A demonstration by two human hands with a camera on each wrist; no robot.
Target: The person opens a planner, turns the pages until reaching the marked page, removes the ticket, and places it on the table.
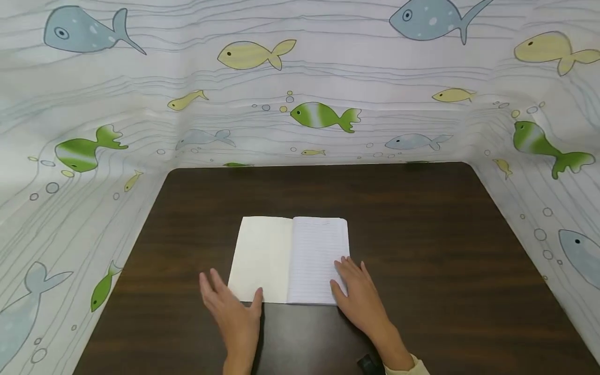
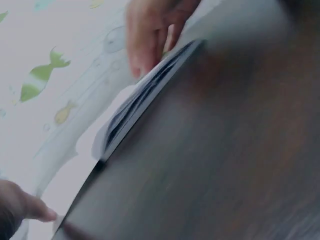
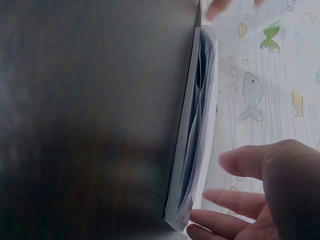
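An open notebook (image 1: pixel 319 245) lies on the dark table, its left page (image 1: pixel 262 250) plain cream and its right page lined. My left hand (image 1: pixel 234 307) is at the lower left corner, fingers spread, with the thumb over the bottom edge of the plain page. At the right edge, my right hand (image 1: pixel 358 297) has its fingertips over the lined page, fingers loosely extended. Seen edge-on in the right wrist view, the stack of pages (image 3: pixel 197 125) is slightly fanned, with the right fingers (image 3: pixel 225 222) beside its near end.
Dark wood-grain table (image 1: pixel 422 234) surrounds the notebook. White fabric with printed fish (image 1: pixel 323 114) rises behind the table and along both sides. A small black object (image 1: pixel 367 364) sits beside the right wrist at the bottom of the head view.
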